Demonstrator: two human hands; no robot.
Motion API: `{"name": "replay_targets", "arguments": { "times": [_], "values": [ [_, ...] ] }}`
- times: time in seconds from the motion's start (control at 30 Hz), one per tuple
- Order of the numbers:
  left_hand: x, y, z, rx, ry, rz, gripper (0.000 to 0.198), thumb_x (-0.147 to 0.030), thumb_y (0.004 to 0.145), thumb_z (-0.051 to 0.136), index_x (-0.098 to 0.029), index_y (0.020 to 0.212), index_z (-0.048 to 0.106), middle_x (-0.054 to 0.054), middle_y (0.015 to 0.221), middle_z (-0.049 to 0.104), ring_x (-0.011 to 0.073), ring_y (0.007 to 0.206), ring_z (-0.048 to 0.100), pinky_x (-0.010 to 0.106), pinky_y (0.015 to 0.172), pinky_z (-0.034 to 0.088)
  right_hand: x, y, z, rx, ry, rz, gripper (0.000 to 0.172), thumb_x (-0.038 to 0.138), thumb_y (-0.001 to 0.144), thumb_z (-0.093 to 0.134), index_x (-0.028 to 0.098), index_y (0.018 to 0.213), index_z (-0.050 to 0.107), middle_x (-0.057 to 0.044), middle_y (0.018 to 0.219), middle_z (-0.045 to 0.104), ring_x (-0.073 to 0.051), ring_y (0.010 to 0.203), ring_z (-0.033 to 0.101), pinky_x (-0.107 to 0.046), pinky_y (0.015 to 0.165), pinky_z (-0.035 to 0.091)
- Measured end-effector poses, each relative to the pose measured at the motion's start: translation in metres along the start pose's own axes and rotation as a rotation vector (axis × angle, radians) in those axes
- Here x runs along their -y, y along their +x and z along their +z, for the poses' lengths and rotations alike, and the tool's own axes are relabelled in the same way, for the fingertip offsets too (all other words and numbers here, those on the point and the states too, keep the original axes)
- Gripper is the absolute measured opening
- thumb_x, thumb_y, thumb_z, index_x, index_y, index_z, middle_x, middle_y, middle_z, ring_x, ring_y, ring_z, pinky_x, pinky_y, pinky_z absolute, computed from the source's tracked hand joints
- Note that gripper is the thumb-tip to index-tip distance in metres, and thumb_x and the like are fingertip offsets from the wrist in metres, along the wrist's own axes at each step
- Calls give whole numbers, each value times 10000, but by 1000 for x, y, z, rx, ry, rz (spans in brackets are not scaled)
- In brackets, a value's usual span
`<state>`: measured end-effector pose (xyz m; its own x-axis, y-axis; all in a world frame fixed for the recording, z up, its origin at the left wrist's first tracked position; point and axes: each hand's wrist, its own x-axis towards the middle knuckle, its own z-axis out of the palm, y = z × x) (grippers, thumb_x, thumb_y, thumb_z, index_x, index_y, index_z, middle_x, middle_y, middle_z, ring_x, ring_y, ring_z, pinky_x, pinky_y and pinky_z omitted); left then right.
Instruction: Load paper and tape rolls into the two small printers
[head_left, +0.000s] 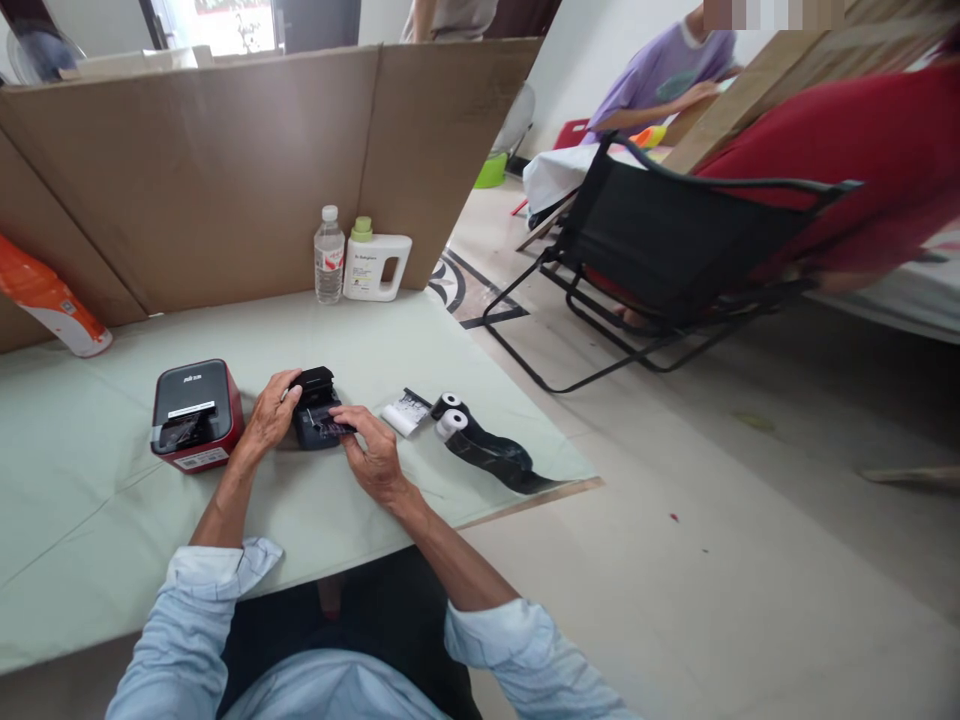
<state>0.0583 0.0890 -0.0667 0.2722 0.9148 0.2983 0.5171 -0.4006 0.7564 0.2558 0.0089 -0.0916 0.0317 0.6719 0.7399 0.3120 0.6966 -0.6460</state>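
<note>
A small black label printer (315,378) stands on the table with its lid raised. My left hand (268,415) grips it at its left side, the thumb and fingers by the lid. My right hand (373,455) reaches over its right edge, fingers closed on a thin dark strip (324,425) at the opening; the fingertips partly hide it. Left of my left hand sits a red and black label printer (199,395) with a dark strip at its front slot. To the right lie a white paper roll (406,413) and two rolls (451,424) with a black ribbon (495,462) trailing out.
A cardboard screen (247,170) closes off the back. Before it stand a water bottle (329,258), a white jug (379,268) and a tilted orange bottle (56,300). Beyond the table's right edge are a black folding chair (660,220) and a person in purple (660,70).
</note>
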Motion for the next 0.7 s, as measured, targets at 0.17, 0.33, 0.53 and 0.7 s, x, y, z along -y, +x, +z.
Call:
{"name": "replay_targets", "arguments": {
  "times": [0.17, 0.33, 0.53, 0.7],
  "values": [
    [-1, -1, -2, 9, 13, 6, 421, -394, 1025, 479, -217, 1370, 644, 115, 1453, 641, 246, 1372, 586, 466, 1224, 423, -2, 0, -1, -10, 7, 54, 173, 138, 972, 576, 253, 1054, 675, -81, 1086, 773, -229, 1050, 739, -423, 966, 612],
    [-1, -1, -3, 8, 18, 10, 425, -395, 1022, 484, -218, 1374, 643, 116, 1459, 637, 249, 1378, 582, 475, 1231, 416, -3, 5, -3, -42, 20, 101, 135, 156, 953, 606, 249, 1013, 682, -65, 1011, 770, -220, 978, 747, -389, 898, 626],
    [-2, -2, -4, 27, 9, -1, 441, -413, 1016, 481, -209, 1373, 640, 123, 1470, 624, 252, 1410, 556, 469, 1254, 388, 11, 3, -28, -32, 21, 149, 193, 101, 920, 600, 239, 995, 713, -42, 978, 790, -202, 938, 758, -342, 849, 630],
    [-2, -1, -4, 31, 2, 11, 451, -405, 995, 487, -198, 1366, 639, 126, 1453, 623, 254, 1395, 563, 456, 1252, 391, 15, -19, -71, 103, -42, 189, 255, 62, 875, 608, 229, 1020, 734, -49, 1012, 804, -213, 958, 772, -369, 899, 634]
  ]
}}
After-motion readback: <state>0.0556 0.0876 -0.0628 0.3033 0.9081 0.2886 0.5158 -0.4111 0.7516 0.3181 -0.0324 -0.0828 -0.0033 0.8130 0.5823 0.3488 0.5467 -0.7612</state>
